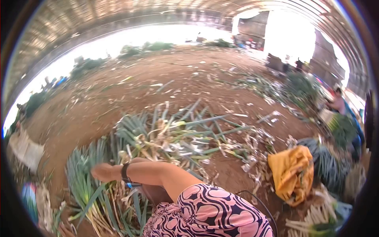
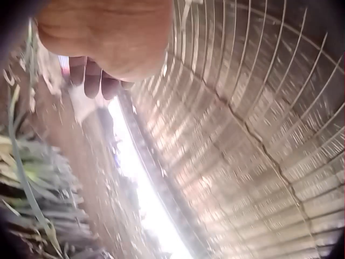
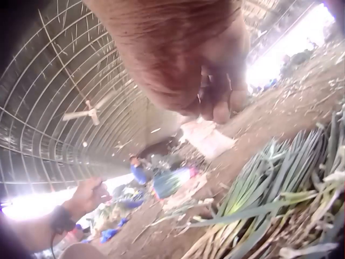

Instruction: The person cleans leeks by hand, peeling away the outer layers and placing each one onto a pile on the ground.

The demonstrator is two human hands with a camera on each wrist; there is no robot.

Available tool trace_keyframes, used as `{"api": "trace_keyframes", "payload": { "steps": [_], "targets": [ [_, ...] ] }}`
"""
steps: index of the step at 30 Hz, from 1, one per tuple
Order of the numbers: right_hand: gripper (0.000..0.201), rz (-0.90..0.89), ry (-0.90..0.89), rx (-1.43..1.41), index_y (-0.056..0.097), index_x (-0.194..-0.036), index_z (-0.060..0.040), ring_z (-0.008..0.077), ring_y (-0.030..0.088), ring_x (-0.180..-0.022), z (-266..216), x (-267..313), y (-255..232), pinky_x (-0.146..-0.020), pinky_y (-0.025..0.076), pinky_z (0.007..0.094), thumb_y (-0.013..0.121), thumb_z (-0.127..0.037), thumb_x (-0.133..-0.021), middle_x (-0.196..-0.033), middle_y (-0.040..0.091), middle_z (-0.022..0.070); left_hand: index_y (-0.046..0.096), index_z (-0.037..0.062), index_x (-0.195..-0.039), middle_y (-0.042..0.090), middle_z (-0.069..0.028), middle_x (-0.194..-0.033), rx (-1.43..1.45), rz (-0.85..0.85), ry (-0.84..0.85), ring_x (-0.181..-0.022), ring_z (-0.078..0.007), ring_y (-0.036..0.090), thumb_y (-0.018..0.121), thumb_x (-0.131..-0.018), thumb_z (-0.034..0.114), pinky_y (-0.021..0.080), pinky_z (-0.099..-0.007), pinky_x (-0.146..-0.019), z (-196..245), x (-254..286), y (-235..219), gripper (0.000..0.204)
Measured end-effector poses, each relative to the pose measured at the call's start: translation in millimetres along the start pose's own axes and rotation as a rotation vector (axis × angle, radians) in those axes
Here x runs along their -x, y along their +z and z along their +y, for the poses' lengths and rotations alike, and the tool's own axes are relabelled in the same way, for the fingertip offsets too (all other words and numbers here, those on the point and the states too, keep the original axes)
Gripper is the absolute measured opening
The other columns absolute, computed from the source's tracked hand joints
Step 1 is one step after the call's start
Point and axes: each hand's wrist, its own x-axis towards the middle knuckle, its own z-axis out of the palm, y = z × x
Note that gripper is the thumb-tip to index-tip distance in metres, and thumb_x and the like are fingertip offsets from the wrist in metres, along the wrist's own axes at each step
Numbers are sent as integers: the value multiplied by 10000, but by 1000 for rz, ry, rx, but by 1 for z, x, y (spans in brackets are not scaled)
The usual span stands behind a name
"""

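My right hand (image 1: 103, 172) reaches left over a bundle of green onions (image 1: 81, 170), a black band round its wrist. In the right wrist view its loosely bent fingers (image 3: 221, 110) hang above the ground with nothing in them. Beside it, long leaves and pale stalks of the green onions (image 3: 259, 186) spread over the soil. My left hand (image 3: 89, 195) is held up apart from the right, also banded at the wrist. The left wrist view shows its relaxed fingers (image 2: 92, 81) holding nothing; in the head view it is hidden.
More green onions with dry peelings (image 1: 169, 134) cover the dirt floor (image 1: 118, 91) ahead. An orange sack (image 1: 292, 173) sits to the right, a white sack (image 1: 25, 150) to the left. Another person (image 1: 337, 102) sits at the far right among bundles. A curved roof (image 2: 242, 162) arches overhead.
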Motion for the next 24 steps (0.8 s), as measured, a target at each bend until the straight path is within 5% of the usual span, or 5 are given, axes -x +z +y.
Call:
{"api": "trace_keyframes", "payload": {
  "steps": [4, 8, 12, 19, 24],
  "targets": [
    [164, 319, 16, 221, 596, -879, -28, 368, 601, -754, 112, 5, -30, -652, 472, 419, 526, -169, -832, -803, 603, 217, 507, 39, -881, 384, -35, -561, 166, -269, 95, -445, -117, 368, 344, -987, 270, 289, -299, -415, 27, -20, 165, 302],
    [209, 636, 542, -1, 587, -896, -22, 394, 604, -852, 165, 67, -84, -712, 462, 452, 482, -201, -871, -871, 616, 235, 510, 18, -896, 351, -19, -540, 290, -570, 108, -425, -132, 344, 384, -986, 311, 298, -299, -425, 60, 49, 243, 332],
    [304, 470, 714, 139, 601, -885, -5, 399, 597, -845, 159, 128, -147, -715, 451, 454, 502, -293, -879, -850, 622, 231, 430, 30, -742, 303, -43, -540, 183, -507, 212, -431, -184, 305, 396, -981, 330, 308, -373, -458, -17, 111, 291, 385],
    [331, 463, 857, 212, 674, -850, -33, 359, 632, -841, 178, 144, -146, -745, 492, 434, 521, -327, -850, -865, 652, 209, 497, -2, -769, 398, -123, -672, -244, -801, 1, -584, -212, 399, 436, -948, 247, 323, -385, -565, 53, 122, 227, 313],
    [278, 613, 787, 465, 674, -934, -49, 339, 630, -906, 168, 154, -120, -774, 497, 424, 518, -260, -842, -927, 648, 202, 502, 20, -1072, 528, -153, -819, -366, -267, 443, -687, -280, 510, 508, -896, 163, 418, -436, -659, -17, 116, 243, 227]
  ]
}}
